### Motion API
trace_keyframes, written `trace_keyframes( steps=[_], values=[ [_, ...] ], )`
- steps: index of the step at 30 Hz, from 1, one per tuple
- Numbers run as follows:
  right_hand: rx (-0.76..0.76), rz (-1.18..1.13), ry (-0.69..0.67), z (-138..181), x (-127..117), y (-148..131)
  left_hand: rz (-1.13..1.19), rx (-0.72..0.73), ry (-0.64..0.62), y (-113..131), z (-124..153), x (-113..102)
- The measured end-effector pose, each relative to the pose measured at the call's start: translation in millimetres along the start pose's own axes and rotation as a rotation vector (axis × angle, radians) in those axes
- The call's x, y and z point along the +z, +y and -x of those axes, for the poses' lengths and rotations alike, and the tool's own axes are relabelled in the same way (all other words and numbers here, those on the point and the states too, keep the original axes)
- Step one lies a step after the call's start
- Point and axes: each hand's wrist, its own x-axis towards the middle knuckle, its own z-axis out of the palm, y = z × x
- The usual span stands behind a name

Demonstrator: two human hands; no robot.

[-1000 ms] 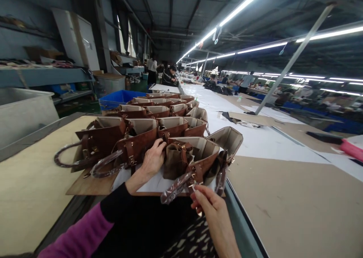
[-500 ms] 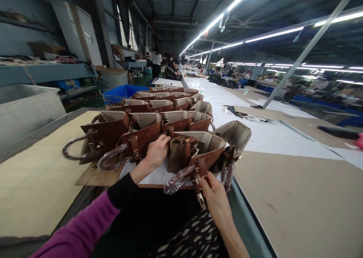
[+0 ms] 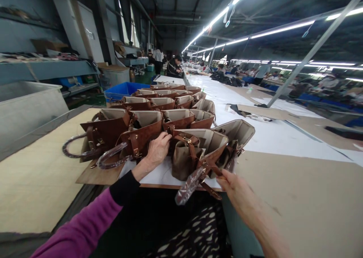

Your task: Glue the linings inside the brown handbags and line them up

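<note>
A brown handbag point(image 3: 217, 152) with a pale lining stands open at the front of the table. My left hand point(image 3: 158, 149) is closed at its left side, thumb and fingertips together on a brown edge or strap there; exactly what they pinch is hidden. An olive pouch point(image 3: 181, 161) with a brown strap and gold clasp hangs out of the bag's near side. My right hand point(image 3: 234, 182) is closed on the end of a brown leather strap point(image 3: 213, 168) on the bag's front, pulling it out to the right. Below hangs the plastic-wrapped handle point(image 3: 189, 186).
Several more open handbags point(image 3: 147, 133) stand in rows behind and to the left. One handbag point(image 3: 241, 133) leans close on the right. A blue bin point(image 3: 121, 91) is behind the rows, and a grey tub point(image 3: 31, 106) at far left. A person point(image 3: 174, 67) sits further back.
My right hand has moved right and slightly up with the strap, which now stretches sideways. The wrapped handle and pouch have shifted right. My left hand stays in nearly the same place.
</note>
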Motion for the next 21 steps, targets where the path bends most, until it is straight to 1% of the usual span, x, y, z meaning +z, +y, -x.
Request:
trace_keyframes(
  steps=[3,5,9,12,16,18,19,21],
  values=[
    [0.04,0.077,0.048,4,26,0,0.019,0.035,0.034,0,6,1],
    [0.05,0.109,0.065,9,35,-3,0.034,0.067,0.052,0,12,1],
    [0.044,0.144,0.127,18,42,-19,0.063,0.13,0.095,-2,21,-3],
    [0.015,0.225,0.204,24,46,-34,0.066,0.14,0.131,-1,26,-9],
    [-0.046,0.332,0.32,29,49,-41,0.047,0.158,0.191,1,32,-15],
    [-0.058,0.349,0.348,32,49,-39,0.028,0.173,0.251,5,35,-23],
    [-0.06,0.349,0.356,34,48,-38,0.015,0.196,0.286,8,37,-31],
    [-0.052,0.321,0.362,38,47,-34,0.003,0.294,0.333,20,43,-54]
  ],
)
